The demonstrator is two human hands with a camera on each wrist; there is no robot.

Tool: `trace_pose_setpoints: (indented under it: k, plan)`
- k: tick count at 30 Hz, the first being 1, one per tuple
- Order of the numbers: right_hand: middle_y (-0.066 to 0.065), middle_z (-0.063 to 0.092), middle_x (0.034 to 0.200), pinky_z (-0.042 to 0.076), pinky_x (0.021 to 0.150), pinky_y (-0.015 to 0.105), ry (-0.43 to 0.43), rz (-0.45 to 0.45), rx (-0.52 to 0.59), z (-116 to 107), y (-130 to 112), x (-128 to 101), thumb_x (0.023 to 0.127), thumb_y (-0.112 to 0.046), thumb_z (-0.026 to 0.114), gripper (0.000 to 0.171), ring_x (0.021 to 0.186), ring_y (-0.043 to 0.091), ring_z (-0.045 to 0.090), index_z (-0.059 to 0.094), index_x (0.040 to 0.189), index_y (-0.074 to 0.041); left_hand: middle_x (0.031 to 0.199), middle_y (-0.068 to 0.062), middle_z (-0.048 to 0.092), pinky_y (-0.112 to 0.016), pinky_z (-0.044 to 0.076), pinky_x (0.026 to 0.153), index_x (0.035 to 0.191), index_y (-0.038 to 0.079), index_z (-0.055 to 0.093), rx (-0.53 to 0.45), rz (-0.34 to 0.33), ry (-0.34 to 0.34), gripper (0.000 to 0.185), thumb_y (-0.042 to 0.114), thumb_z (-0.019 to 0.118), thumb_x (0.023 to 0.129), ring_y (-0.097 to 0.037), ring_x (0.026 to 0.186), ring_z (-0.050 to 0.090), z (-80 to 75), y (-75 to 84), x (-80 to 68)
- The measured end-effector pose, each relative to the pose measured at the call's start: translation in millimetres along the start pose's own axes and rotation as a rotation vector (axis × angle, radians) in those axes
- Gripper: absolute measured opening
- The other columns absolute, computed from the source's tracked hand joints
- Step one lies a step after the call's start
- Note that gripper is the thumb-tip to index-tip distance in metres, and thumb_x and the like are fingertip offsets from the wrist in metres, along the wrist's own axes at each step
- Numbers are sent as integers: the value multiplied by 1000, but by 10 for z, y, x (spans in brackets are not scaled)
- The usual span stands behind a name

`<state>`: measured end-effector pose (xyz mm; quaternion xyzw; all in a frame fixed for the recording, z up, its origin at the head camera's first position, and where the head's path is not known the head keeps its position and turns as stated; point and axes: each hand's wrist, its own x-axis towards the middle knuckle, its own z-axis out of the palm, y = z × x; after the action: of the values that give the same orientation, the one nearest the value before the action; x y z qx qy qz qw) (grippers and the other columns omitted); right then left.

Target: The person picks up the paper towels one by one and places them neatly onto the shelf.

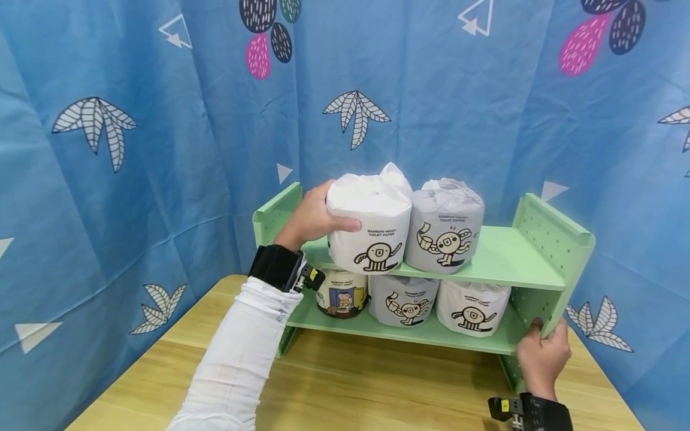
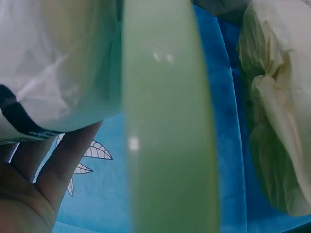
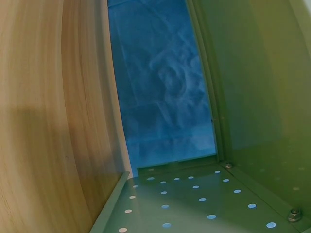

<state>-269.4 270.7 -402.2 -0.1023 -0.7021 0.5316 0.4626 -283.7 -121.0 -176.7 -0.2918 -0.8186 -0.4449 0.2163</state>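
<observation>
A green two-tier shelf stands on the wooden table. My left hand grips a white-wrapped toilet paper roll at the left part of the upper tier, thumb across its front. In the left wrist view the fingers reach around the roll's side. Right beside it a grey-wrapped toilet paper roll stands upright on the same tier. At the shelf's right end, my right hand holds the front edge of the perforated side panel, low down. The right wrist view shows the panel but not the hand.
On the lower tier stand a picture-printed roll, a grey roll and a white roll, side by side. The wooden table extends in front. A blue patterned curtain hangs behind and at both sides.
</observation>
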Motion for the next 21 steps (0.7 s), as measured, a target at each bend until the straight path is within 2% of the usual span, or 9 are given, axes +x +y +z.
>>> trace_pose_setpoints:
  k: [8, 21]
  plan:
    - [29, 55, 128, 39, 96, 65, 12, -14, 7, -1, 10, -3, 99, -9, 40, 40, 119, 48, 49, 50, 137, 0, 120, -21, 49, -46, 50, 90, 128, -2, 35, -89, -95, 29, 82, 13, 86, 66, -34, 107, 53, 60, -96, 23]
    - [29, 54, 130, 39, 94, 66, 10, -42, 1, 3, 48, -3, 101, -13, 40, 42, 118, 49, 50, 47, 142, -7, 115, -23, 56, -43, 55, 82, 130, 0, 34, -228, -117, -8, 70, 14, 76, 76, -34, 98, 62, 81, -196, 23]
